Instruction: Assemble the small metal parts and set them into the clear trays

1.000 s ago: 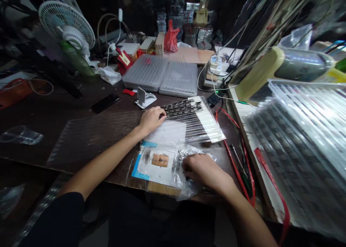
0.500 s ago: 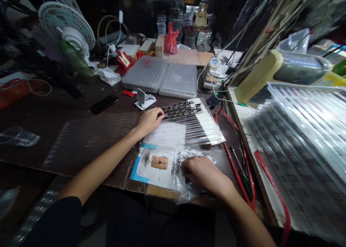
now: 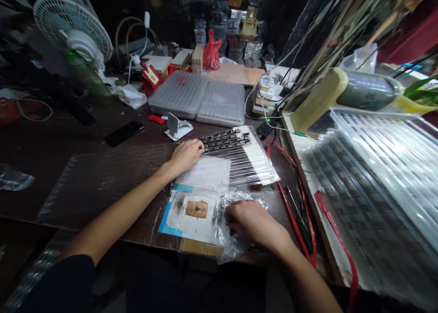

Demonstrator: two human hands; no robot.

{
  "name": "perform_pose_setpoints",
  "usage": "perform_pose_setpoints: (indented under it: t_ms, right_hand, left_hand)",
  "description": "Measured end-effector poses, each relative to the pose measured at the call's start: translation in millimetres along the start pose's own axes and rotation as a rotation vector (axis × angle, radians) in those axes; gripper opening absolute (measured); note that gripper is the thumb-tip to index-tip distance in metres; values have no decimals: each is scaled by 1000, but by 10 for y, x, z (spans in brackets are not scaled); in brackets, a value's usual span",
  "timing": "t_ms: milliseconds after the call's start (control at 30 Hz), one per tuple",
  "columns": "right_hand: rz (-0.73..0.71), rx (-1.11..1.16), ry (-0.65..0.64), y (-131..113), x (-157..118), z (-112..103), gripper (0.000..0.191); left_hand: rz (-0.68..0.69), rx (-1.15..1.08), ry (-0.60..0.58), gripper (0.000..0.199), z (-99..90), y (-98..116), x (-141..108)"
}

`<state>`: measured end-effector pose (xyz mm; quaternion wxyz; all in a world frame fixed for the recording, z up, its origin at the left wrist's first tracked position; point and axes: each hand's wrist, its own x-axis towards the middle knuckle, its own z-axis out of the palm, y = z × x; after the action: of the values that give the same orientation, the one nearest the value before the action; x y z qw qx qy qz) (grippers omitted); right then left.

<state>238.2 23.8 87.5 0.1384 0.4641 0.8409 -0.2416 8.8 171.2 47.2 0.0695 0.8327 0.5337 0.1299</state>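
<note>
My left hand rests at the left end of several rows of small dark metal parts, which lie in a clear ribbed plastic tray. Its fingertips are drawn together at the rows; what they pinch, if anything, is too small to make out. My right hand is curled over an opened clear plastic bag with small shiny pieces at its mouth. The fingers of that hand point down and are mostly hidden. Between my arms lies a white sheet with blue edges, carrying a small orange-brown block.
Clear ribbed trays stand at the back, near a white phone stand and a dark phone. More filled trays are stacked at right. Red strap and a screwdriver-like tool lie beside my right hand. A fan stands back left.
The view has shifted slightly, so the table things sit a little further left. Both hands stay at the same places, the left at the metal rows and the right at the bag.
</note>
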Motion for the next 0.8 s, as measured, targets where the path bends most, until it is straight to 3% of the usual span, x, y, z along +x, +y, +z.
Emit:
perform_pose_setpoints:
  t_ms: [267,800]
  right_hand:
    - [3,12,4,-1,11,14,20]
    - [11,63,21,10,0,40,23]
  left_hand:
    - [18,14,-36,17,-29,-12,31]
    - [17,-104,96,19,-42,76,-66]
